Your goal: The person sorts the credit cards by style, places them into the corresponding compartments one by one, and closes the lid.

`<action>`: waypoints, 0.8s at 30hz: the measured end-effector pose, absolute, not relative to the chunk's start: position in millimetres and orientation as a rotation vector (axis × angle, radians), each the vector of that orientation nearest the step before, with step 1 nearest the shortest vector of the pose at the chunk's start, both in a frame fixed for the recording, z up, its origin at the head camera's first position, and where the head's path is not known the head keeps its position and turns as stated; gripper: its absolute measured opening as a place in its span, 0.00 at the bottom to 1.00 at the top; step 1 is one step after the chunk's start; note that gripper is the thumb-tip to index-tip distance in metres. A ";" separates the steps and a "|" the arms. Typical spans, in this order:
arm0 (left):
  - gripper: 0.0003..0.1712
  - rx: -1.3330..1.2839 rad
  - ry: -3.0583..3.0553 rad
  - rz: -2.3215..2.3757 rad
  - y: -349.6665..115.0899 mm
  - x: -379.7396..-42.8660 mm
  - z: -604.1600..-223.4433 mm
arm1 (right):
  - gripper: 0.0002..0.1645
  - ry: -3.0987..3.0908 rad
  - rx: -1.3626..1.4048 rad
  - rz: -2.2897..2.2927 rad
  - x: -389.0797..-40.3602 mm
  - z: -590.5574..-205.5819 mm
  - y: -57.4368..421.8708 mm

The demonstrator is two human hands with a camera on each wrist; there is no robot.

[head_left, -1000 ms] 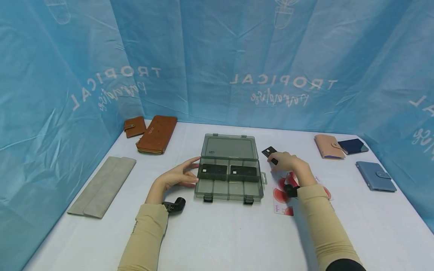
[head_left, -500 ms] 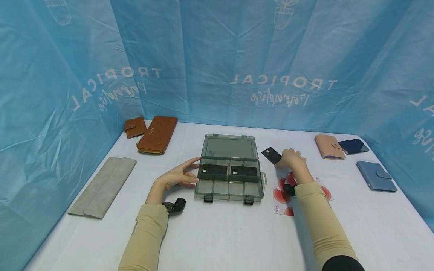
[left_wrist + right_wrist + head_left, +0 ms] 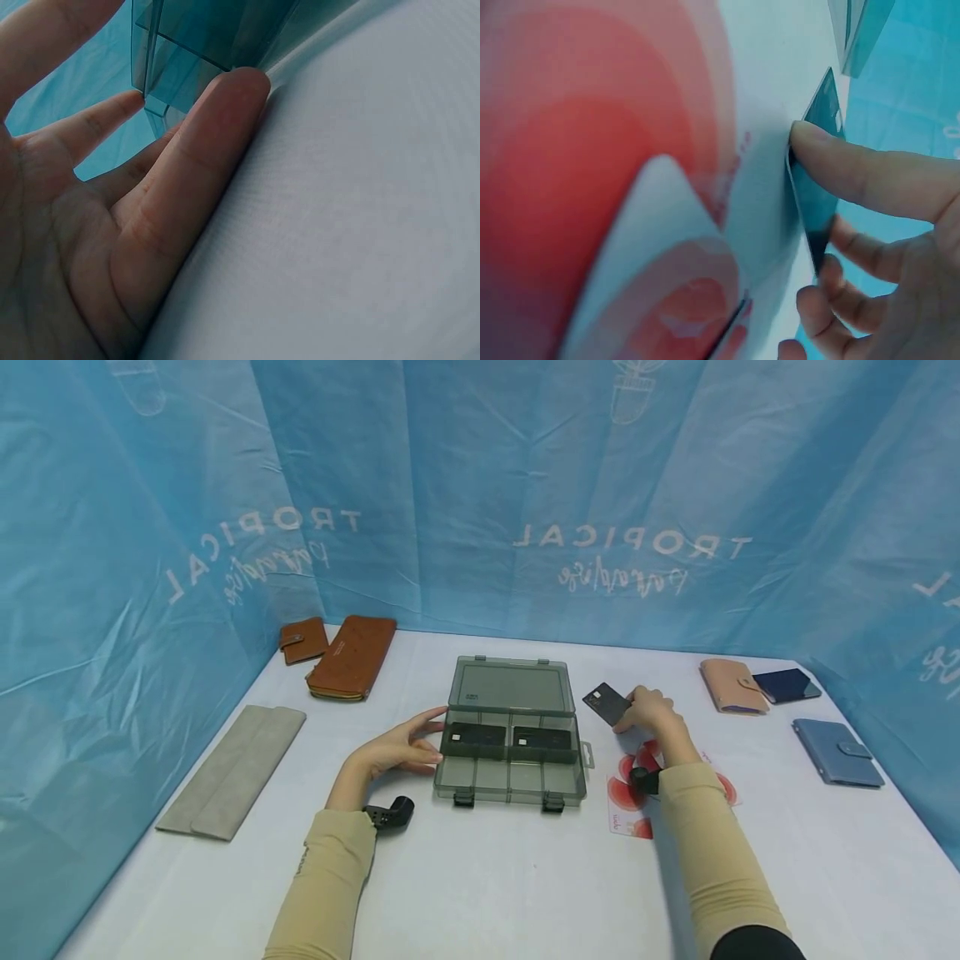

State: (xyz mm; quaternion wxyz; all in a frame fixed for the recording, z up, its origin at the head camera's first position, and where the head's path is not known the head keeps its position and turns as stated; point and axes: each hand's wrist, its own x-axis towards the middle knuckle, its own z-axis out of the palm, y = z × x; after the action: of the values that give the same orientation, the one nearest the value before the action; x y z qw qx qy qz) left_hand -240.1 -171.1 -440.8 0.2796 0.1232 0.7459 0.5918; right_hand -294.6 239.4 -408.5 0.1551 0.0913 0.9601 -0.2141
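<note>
Between thumb and fingers my right hand (image 3: 654,714) pinches a black bank card (image 3: 606,702), its chip end pointing left toward the box; in the right wrist view this card (image 3: 817,180) stands tilted off the white surface. A translucent grey-green compartment box (image 3: 491,783) lies with its lid (image 3: 512,683) thrown back. Two dark pieces with chip marks, one at left (image 3: 480,737) and one at right (image 3: 542,740), lie in its rear compartments. My left hand (image 3: 393,750) rests at the box's left side, fingers extended and touching its wall (image 3: 184,71).
Under the right wrist lie several red-and-white cards (image 3: 628,806). Brown wallets (image 3: 352,656) and a grey sleeve (image 3: 232,772) are on the left. A tan wallet (image 3: 731,685), a phone (image 3: 787,686) and a blue card holder (image 3: 838,752) lie at right.
My right hand has slid back along the black card, so more of it shows now. The left hand and box stay in place; the whole view shifts slightly.
</note>
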 end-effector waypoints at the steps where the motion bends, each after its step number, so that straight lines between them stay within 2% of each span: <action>1: 0.51 0.332 1.997 1.590 -171.0 -240.3 -441.0 | 0.37 2.757 0.255 -0.644 -294.6 -409.1 240.4; 8: 0.51 0.334 1.993 1.597 -170.9 -239.8 -440.4 | 0.24 2.731 0.220 -1.135 -284.8 -405.4 242.7; 16: 0.51 0.336 2.000 1.590 -171.2 -238.7 -438.0 | 0.21 2.550 0.044 -1.649 -261.9 -385.9 223.6; 24: 0.51 0.341 1.985 1.599 -170.8 -239.2 -438.8 | 0.15 2.621 -0.273 -1.571 -245.0 -385.8 189.3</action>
State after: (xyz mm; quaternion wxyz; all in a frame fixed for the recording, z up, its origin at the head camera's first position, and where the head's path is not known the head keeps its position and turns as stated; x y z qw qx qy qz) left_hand -239.2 -170.8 -438.8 0.2811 0.1272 0.7408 0.5967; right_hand -245.0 189.3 -385.8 0.0368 -0.0890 0.8537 -0.5118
